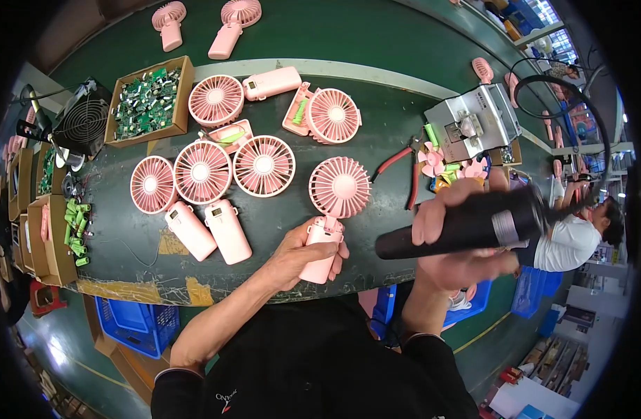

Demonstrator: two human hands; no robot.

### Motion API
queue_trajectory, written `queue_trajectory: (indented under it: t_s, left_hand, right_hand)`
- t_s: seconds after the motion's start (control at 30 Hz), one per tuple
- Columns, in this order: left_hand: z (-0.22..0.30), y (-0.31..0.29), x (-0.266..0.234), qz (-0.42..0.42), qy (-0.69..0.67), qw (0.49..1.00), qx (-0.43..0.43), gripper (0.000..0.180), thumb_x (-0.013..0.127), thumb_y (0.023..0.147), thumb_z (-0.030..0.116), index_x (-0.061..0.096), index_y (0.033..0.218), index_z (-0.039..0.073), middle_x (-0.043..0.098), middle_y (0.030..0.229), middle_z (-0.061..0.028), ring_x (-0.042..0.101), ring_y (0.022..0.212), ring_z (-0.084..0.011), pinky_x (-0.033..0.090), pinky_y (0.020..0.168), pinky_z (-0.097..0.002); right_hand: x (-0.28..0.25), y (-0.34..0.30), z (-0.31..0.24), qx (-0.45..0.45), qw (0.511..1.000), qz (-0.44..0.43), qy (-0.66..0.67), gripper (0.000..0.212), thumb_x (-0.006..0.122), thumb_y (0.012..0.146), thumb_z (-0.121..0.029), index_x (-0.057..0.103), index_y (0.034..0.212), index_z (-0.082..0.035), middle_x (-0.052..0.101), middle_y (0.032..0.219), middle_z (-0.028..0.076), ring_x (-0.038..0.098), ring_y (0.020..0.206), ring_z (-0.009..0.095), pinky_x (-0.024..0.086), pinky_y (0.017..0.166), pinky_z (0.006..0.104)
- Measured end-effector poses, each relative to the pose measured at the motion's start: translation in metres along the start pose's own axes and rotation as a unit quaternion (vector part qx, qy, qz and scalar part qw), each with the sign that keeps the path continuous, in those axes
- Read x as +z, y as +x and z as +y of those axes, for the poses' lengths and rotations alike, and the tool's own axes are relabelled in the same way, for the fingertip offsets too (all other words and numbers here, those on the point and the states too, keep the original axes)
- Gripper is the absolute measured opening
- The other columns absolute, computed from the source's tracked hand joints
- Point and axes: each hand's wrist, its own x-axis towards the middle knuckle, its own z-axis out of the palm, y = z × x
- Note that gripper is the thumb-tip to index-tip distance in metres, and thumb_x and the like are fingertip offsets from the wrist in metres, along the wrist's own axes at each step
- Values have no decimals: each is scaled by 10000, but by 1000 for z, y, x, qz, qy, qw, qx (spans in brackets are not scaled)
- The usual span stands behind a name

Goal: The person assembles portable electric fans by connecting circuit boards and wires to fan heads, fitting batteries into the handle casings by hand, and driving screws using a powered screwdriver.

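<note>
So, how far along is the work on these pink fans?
Three closed fans lie together. The left hand holds another fan by its handle; the right hand grips a black power tool. One opened fan still shows its green battery, so some remain.

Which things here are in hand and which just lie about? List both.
In hand:
left hand grips the handle of a pink handheld fan
right hand holds a black power screwdriver

Lying about:
other pink fans
box of green circuit boards
red-handled pliers
green batteries
</note>
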Motion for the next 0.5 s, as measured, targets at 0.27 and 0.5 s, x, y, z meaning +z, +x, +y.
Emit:
queue_trajectory:
  t_s: [0.27, 0.5]
  left_hand:
    - [4, 1, 2, 3, 6, 1000, -5, 278, 592, 923, 116, 474, 1164, 39, 625, 926, -111, 637, 718, -180, 531, 591, -305]
    - [6, 1, -1, 18, 3, 1000, 21, 298, 611, 895, 47, 472, 1158, 40, 627, 899, -111, 638, 688, -179, 536, 567, -301]
  right_hand:
    - [26, -6, 3, -32, 988, 45, -143, 1074, 611, 699, -756, 355, 1367, 45, 574, 899, 125, 581, 580, 199, 535, 477, 328]
    - [30, 2, 17, -27, 991, 15, -129, 1040, 645, 717, -731, 333, 1365, 21, 562, 908, 117, 585, 614, 202, 535, 510, 336]
